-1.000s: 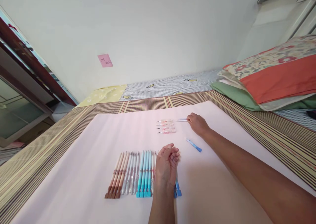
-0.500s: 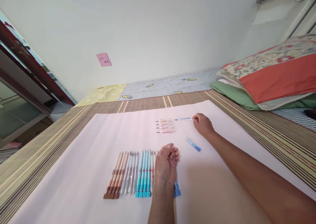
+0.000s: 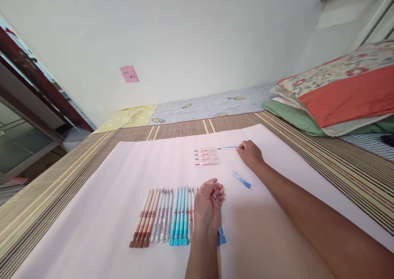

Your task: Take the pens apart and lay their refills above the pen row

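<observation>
My right hand (image 3: 250,154) is closed in a pinch on the right end of a thin white pen refill (image 3: 226,148) with a dark tip pointing left. A pale bluish strip shows along the refill, too small to make out. To the left, several clear pen barrels (image 3: 207,159) with pink prints and dark tips lie stacked in a column. A blue pen barrel piece (image 3: 241,179) lies slantwise below my right hand. My left hand (image 3: 209,201) is palm up, fingers loosely curled and slightly apart, nothing visible in it. It partly hides the pens under it.
Brown-ended pens (image 3: 145,219), clear pens (image 3: 163,215) and turquoise pens (image 3: 179,215) form a row on the white sheet (image 3: 86,205). Dark-blue pen ends (image 3: 222,236) show beside my left wrist. A striped mat (image 3: 55,176) surrounds the sheet; folded bedding (image 3: 341,98) lies right.
My right hand has shifted slightly left along the refill, covering more of its right end. My left hand and the pens stay put.
</observation>
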### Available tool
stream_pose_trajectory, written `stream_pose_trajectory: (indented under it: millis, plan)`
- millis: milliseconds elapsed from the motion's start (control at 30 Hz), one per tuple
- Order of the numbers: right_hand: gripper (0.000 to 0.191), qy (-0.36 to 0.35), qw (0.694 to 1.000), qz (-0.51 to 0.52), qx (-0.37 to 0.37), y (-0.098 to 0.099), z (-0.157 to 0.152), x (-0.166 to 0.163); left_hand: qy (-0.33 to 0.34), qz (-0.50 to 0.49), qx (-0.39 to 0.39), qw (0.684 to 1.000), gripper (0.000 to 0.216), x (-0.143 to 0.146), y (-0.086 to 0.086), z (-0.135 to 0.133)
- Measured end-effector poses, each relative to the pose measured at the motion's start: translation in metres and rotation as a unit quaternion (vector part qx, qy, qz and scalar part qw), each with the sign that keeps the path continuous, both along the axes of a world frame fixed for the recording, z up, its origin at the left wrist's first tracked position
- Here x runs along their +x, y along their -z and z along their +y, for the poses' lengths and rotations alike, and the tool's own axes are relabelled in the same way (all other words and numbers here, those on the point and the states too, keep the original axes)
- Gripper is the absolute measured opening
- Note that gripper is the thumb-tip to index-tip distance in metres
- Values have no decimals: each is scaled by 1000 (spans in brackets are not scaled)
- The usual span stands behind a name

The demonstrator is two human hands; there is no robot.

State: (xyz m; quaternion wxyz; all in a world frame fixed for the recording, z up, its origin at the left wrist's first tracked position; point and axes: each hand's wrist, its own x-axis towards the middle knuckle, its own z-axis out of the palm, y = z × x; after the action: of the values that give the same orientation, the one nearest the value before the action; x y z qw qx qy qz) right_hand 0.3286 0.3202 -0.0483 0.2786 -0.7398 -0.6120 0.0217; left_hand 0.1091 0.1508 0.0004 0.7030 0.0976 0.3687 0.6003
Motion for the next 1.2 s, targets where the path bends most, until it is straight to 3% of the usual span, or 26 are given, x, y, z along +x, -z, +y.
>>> stream_pose_trajectory:
  millis: [333,867,1033,1200]
  plan:
    - [17,17,1000,16,-1,4,5,-2,1,3,-12,1000,19,0,-3,0]
    - [17,26,998,50,-25,-5,2,-4,4,1,-13,1000,19,0,-1,1]
    - [9,-19,993,120,-8,-23,-24,-1,-1,-5,-18,1000,14,0,-2,1]
    - [13,-142,973,164,-85,-36,-75,-4,-1,-8,-13,1000,15,1,-2,1]
